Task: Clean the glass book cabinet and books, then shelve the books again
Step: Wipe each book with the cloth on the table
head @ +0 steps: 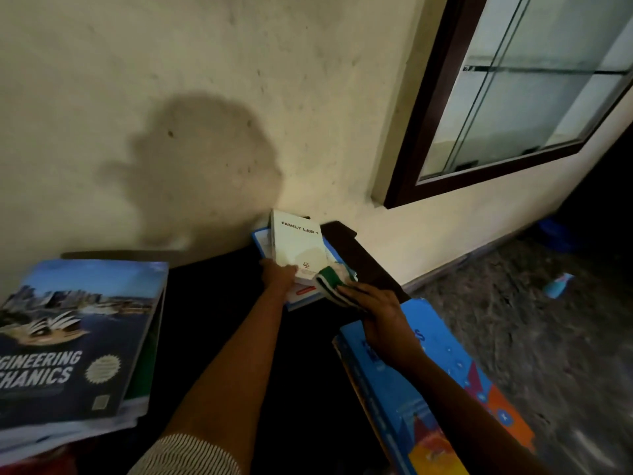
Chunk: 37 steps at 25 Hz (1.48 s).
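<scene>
Fingers of left hand [279,277] clamp white book [298,245] at near edge; right hand [380,313] grips cloth [334,281]. Book judged light and stiff.

A blue textbook [68,337] at eight o'clock is showing "GINEERING" and "CHANICS"; a white book [298,246], two o'clock from it, is showing "FAMILY LAW".

Hands [279,277] [383,313] x2, cloth [330,281] x1, bk piles [75,337] [298,241] [428,389] x3, glass cabinet [411,132] x1.
</scene>
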Motion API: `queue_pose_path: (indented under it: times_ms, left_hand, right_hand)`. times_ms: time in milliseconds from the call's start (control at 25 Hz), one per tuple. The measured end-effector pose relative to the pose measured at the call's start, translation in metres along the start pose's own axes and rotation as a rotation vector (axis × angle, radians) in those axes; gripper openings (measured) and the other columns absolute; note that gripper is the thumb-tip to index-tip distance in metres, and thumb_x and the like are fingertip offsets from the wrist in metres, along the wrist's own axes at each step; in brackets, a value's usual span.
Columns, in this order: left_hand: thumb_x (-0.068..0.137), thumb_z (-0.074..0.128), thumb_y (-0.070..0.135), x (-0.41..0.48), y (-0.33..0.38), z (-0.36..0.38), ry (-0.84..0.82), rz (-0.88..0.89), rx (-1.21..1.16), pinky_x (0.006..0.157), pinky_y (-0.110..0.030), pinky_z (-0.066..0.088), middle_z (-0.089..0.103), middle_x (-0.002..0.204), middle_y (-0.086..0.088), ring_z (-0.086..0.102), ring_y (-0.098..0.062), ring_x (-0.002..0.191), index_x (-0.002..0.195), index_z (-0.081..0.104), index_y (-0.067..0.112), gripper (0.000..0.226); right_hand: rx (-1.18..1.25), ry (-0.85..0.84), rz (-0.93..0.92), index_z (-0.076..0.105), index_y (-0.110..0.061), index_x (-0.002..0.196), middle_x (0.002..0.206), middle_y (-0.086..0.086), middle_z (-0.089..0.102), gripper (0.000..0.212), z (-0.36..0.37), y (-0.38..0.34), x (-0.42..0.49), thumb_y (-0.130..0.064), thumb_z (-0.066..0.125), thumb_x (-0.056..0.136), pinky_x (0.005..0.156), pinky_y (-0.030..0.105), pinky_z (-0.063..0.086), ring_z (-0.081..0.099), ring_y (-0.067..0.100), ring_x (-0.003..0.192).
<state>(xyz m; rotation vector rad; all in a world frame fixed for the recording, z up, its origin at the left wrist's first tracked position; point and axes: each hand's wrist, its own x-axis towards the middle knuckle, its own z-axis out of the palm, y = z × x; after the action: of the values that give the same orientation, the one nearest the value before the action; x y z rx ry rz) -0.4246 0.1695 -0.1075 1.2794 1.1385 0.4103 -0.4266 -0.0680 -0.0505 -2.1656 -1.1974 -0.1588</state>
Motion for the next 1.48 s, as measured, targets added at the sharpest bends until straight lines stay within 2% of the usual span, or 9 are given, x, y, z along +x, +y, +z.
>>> queue_pose_path:
  times_ms: [120,320,440,720,1040,1200,1280,1400,1480]
  left_hand:
    - [0.094,0.053,0.006,-0.058,0.006,-0.04,-0.004,-0.041,-0.43,0.078,-0.047,0.051,0.053,0.12,-0.011,0.056,-0.035,0.108,0.128,0.042,0.005,0.036]
    - [0.096,0.047,0.01,-0.169,-0.062,-0.118,-0.041,-0.121,-0.708,0.059,-0.043,0.057,0.058,0.106,-0.012,0.057,-0.027,0.087,0.123,0.047,0.008,0.026]
    - [0.094,0.051,0.008,-0.22,-0.111,-0.139,0.063,-0.184,-0.655,0.048,-0.036,0.056,0.057,0.108,-0.015,0.057,-0.027,0.085,0.115,0.047,0.007,0.022]
    - [0.096,0.048,0.011,-0.27,-0.198,-0.136,0.229,-0.271,-0.785,0.054,-0.036,0.058,0.061,0.102,-0.016,0.058,-0.028,0.082,0.126,0.049,0.0,0.032]
    - [0.098,0.045,0.014,-0.267,-0.203,-0.138,0.222,-0.257,-0.831,0.051,-0.032,0.058,0.062,0.097,-0.012,0.061,-0.027,0.084,0.106,0.055,0.007,0.015]
    - [0.098,0.045,0.015,-0.266,-0.201,-0.139,0.223,-0.276,-0.868,0.048,-0.03,0.057,0.062,0.095,-0.014,0.06,-0.028,0.082,0.117,0.052,0.004,0.024]
    - [0.098,0.042,0.012,-0.269,-0.199,-0.136,0.228,-0.271,-0.873,0.046,-0.027,0.055,0.061,0.09,-0.014,0.058,-0.027,0.078,0.122,0.052,0.002,0.028]
    - [0.099,0.041,0.012,-0.271,-0.201,-0.136,0.226,-0.269,-0.871,0.048,-0.028,0.056,0.06,0.094,-0.016,0.058,-0.027,0.08,0.126,0.049,0.0,0.031]
    - [0.098,0.045,0.016,-0.27,-0.201,-0.137,0.235,-0.262,-0.851,0.052,-0.031,0.058,0.059,0.106,-0.017,0.06,-0.026,0.083,0.123,0.05,0.004,0.028]
  right_hand:
    - [0.073,0.024,-0.101,0.061,-0.016,0.122,0.123,0.01,0.061,0.055,-0.004,-0.015,0.004,-0.01,0.031,0.076,0.09,0.021,0.033,0.055,0.032,0.104]
    - [0.276,-0.076,-0.181,0.059,-0.014,0.123,0.128,0.013,0.057,0.044,-0.001,-0.064,0.001,-0.015,0.04,0.083,0.098,0.025,0.033,0.049,0.017,0.117]
    - [0.281,-0.201,-0.196,0.053,-0.022,0.129,0.135,0.007,0.051,0.048,0.011,-0.082,-0.017,-0.002,0.046,0.087,0.098,0.021,0.026,0.047,0.026,0.118]
    - [0.163,-0.406,-0.146,0.045,-0.025,0.136,0.144,0.003,0.04,0.058,0.071,-0.079,-0.041,0.006,0.041,0.088,0.097,0.019,0.022,0.039,0.028,0.12]
    - [-0.234,-0.617,-0.157,0.01,-0.036,0.148,0.157,0.007,0.006,0.06,0.118,-0.075,-0.062,-0.015,0.033,0.096,0.111,0.045,0.015,0.01,0.036,0.139]
    - [-0.134,-0.532,-0.365,0.032,-0.036,0.14,0.14,0.008,0.046,0.06,0.113,-0.087,-0.134,-0.023,0.036,0.082,0.084,0.036,0.044,0.045,0.033,0.111]
    - [-0.03,-0.591,-0.413,0.041,-0.039,0.129,0.126,0.002,0.06,0.053,0.106,-0.083,-0.169,-0.033,0.041,0.076,0.074,0.028,0.044,0.045,0.023,0.097]
    - [0.018,-0.51,-0.456,0.038,-0.038,0.134,0.127,0.002,0.057,0.063,0.096,-0.063,-0.158,-0.03,0.061,0.076,0.084,0.031,0.048,0.049,0.026,0.104]
    - [-0.046,-0.404,-0.227,0.029,-0.034,0.142,0.137,0.006,0.045,0.062,0.098,-0.049,-0.112,-0.016,0.051,0.087,0.098,0.036,0.036,0.041,0.028,0.119]
